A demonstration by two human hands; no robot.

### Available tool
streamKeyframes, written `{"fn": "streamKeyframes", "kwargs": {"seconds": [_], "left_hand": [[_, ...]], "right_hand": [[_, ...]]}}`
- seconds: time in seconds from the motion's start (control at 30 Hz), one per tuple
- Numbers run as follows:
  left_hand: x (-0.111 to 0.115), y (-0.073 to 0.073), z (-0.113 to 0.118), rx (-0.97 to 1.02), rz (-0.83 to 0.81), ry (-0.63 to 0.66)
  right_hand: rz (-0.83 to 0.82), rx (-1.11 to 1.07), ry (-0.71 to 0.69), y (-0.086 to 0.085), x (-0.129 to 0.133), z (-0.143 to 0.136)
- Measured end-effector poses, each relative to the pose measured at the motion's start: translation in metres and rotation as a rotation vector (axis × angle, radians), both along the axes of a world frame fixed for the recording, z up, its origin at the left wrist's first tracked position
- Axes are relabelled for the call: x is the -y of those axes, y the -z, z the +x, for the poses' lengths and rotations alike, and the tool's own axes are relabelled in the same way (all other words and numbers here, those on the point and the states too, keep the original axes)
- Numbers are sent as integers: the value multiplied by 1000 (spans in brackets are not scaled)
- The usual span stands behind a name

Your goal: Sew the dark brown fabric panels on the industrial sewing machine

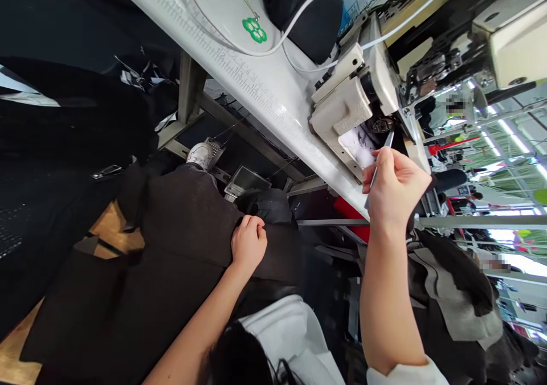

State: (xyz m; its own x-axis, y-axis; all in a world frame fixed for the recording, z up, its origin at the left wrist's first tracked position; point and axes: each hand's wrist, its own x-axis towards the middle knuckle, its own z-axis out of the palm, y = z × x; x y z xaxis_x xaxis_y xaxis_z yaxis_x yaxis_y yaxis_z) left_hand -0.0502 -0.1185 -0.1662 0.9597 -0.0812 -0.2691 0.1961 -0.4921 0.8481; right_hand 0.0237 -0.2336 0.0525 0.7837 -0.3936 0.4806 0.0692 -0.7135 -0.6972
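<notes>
Pinched in the fingers of my right hand (395,183) is a pair of metal tweezers (389,139). Their tip reaches into the opened front of a cream sewing machine (345,109), by the dark metal parts (382,125) inside. A pale patch with dark smudges (358,144) lies in that opening. Low on the left, my left hand (249,240) rests with curled fingers on the dark cloth (183,220) over my lap. Its fingertips are turned under, so what they hold, if anything, is hidden.
The white table edge (239,72) carries ruler marks. A white cable (294,26) loops over it near a green flower-shaped tag (254,30). Under the table, a white shoe (199,155) rests by a pedal (248,181). Grey and dark cloth pieces (459,294) are piled at right.
</notes>
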Motion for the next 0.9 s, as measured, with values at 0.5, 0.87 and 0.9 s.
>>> {"fn": "streamKeyframes", "kwargs": {"seconds": [0.5,0.87,0.9], "left_hand": [[4,2,6,-4,49,16],[1,1,7,-8,33,3],[1,2,7,-7,32,2]], "right_hand": [[77,-6,-63,5,-1,-7],[20,22,21,4,-8,-3],[15,20,27,4,-9,-3]]}}
